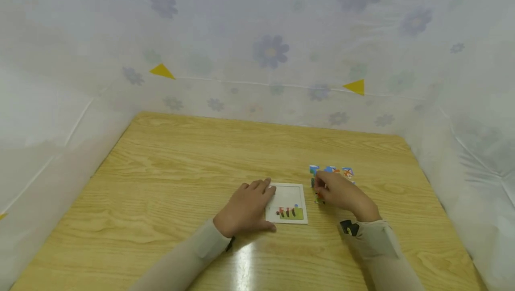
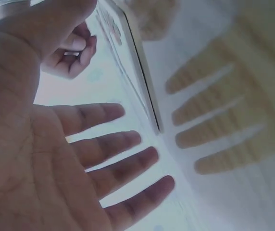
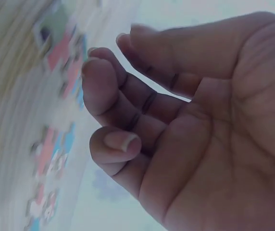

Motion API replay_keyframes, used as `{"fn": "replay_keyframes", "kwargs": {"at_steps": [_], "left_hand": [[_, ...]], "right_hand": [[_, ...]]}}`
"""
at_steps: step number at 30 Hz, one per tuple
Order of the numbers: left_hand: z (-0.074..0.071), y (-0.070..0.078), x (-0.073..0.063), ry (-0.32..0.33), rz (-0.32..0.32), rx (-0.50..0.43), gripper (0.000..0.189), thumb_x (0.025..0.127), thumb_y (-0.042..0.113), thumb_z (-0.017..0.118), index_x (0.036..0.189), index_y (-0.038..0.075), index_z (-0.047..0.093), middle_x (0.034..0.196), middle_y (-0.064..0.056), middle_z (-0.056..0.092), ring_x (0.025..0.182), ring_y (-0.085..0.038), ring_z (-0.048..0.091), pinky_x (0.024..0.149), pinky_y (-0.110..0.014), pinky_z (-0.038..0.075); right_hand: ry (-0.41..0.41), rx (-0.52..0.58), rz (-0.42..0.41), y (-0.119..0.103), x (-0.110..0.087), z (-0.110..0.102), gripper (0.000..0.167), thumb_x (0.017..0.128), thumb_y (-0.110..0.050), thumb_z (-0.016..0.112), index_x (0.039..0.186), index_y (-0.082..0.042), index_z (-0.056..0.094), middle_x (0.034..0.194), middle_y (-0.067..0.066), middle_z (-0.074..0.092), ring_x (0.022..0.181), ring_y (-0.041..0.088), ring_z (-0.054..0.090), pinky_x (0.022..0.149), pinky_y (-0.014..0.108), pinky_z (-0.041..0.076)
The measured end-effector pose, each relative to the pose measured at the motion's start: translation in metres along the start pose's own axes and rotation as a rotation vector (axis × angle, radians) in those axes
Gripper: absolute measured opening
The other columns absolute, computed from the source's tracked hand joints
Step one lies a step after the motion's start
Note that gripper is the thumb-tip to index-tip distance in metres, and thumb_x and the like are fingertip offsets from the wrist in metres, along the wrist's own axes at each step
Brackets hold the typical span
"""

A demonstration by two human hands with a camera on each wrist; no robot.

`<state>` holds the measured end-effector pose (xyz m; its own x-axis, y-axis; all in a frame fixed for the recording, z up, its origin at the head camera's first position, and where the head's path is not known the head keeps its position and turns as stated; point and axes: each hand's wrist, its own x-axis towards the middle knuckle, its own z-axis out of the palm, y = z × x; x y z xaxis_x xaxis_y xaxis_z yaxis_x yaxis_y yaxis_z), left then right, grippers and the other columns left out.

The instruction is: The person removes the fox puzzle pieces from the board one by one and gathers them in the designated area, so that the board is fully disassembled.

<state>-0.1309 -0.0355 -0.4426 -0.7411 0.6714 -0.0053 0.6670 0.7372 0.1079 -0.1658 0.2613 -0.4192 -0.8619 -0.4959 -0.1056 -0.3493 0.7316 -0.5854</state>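
Note:
My left hand [image 1: 247,206] lies along the left side of a white square puzzle tray [image 1: 304,204], touching its edge. In the left wrist view its fingers [image 2: 113,144] are straight and spread beside the tray's rim. Inside the tray, along the bottom, sit joined jigsaw pieces [image 1: 298,213] in green, red and black. My right hand [image 1: 344,192] is over a group of loose jigsaw pieces [image 1: 348,172] right of the tray. The right wrist view shows its fingers [image 3: 99,86] loosely curled, with nothing visible between them; several colourful pieces [image 3: 48,154] lie beside the fingertips.
The wood-grain table [image 1: 193,157] stretches around the tray. Pale flowered sheeting [image 1: 225,27] encloses the back and both sides, with yellow triangles [image 1: 356,87] on it. Each wrist wears a strap, such as the black one [image 1: 349,227] at the right.

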Motion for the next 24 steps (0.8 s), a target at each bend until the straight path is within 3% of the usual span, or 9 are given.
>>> {"fn": "replay_keyframes", "kwargs": {"at_steps": [5,12,19,24], "left_hand": [[0.004,0.003,0.003,0.028,0.035,0.016,0.09,0.08,0.073,0.074,0.147,0.015,0.057,0.16,-0.01,0.044,0.143,-0.031,0.044,0.108,-0.049,0.044],[0.005,0.004,0.004,-0.011,0.035,0.009,0.071,0.085,0.063,0.076,0.14,0.02,0.066,0.155,-0.004,0.05,0.143,-0.032,0.046,0.11,-0.049,0.044],[0.009,0.002,0.005,0.037,0.036,0.052,0.056,0.081,0.062,0.08,0.117,0.02,0.074,0.146,-0.006,0.057,0.138,-0.029,0.05,0.106,-0.046,0.047],[0.009,0.001,0.004,0.05,0.03,0.037,0.053,0.08,0.062,0.081,0.113,0.02,0.074,0.147,-0.007,0.056,0.137,-0.029,0.052,0.103,-0.046,0.049]], "right_hand": [[0.0,-0.029,-0.045,-0.014,0.002,0.009,0.01,0.101,-0.005,0.065,0.095,-0.01,0.059,0.084,-0.001,0.059,0.068,0.012,0.051,0.06,0.031,0.045],[-0.039,-0.053,-0.08,-0.029,0.007,0.03,0.012,0.098,-0.013,0.072,0.097,-0.013,0.06,0.081,-0.006,0.056,0.067,0.008,0.05,0.06,0.028,0.045],[0.015,-0.182,-0.05,-0.046,0.009,0.051,0.016,0.096,-0.018,0.076,0.097,-0.012,0.062,0.081,-0.007,0.053,0.067,0.009,0.048,0.059,0.027,0.043],[0.0,-0.178,-0.089,-0.052,0.01,0.06,0.019,0.095,-0.019,0.076,0.104,-0.009,0.063,0.086,-0.005,0.055,0.067,0.007,0.049,0.058,0.027,0.044]]}}
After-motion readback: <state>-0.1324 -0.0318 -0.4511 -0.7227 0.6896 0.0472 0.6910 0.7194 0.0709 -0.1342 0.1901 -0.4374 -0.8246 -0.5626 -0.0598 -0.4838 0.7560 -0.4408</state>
